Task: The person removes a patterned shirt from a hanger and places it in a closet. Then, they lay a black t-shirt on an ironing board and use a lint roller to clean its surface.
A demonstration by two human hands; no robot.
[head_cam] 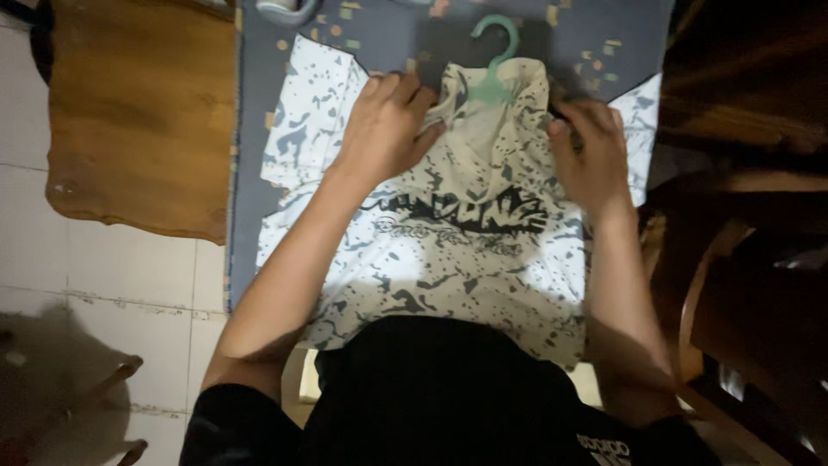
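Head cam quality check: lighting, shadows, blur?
Head view: light is uneven, brightest on the lower T-shirt and the floor tiles at left, while the right side with dark wooden furniture is nearly lost in shadow. Both the left hand and right hand look slightly soft. The green hanger is readable; no glare.

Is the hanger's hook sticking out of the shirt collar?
Yes, the green hanger has its hook showing above the collar of the spattered white shirt, between both hands.

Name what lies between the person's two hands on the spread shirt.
In the head view, the green hanger sits in the shirt's collar, between left hand and right hand.
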